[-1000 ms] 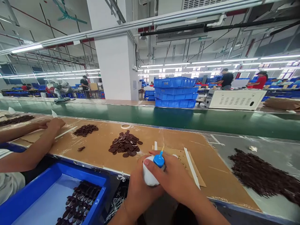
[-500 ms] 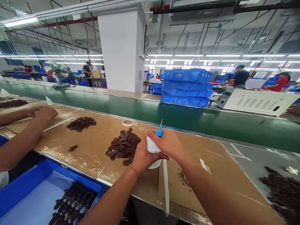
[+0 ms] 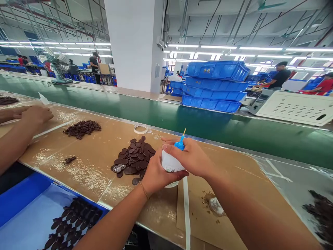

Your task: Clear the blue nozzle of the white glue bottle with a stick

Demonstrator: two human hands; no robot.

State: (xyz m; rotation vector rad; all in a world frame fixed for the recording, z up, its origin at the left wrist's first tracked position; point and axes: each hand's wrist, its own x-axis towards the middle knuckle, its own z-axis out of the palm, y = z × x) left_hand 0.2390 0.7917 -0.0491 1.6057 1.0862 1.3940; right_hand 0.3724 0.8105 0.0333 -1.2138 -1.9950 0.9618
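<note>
Both my hands grip a white squeeze bottle (image 3: 169,162) with a blue nozzle (image 3: 179,144) and a thin tip pointing up. My left hand (image 3: 156,176) wraps its lower side, and my right hand (image 3: 191,157) covers its shoulder. Just behind them lies a heap of dark brown round pieces (image 3: 132,160) on a tan work mat (image 3: 88,173), a few showing pale faces. A flat cardboard sheet (image 3: 200,222) lies under my right forearm, and a white strip (image 3: 186,211) runs down its edge.
A co-worker's hands (image 3: 36,117) rest at the left near a smaller brown heap (image 3: 82,129). A tape roll (image 3: 141,128) sits behind. A blue crate (image 3: 20,198) holds more pieces at lower left. Beyond lies a green conveyor belt (image 3: 208,128), with stacked blue crates (image 3: 214,86) past it.
The view has swung up and left, so the scene sits higher. The bottle stays in both hands, now tilted with its nozzle further up. More of the cardboard sheet shows.
</note>
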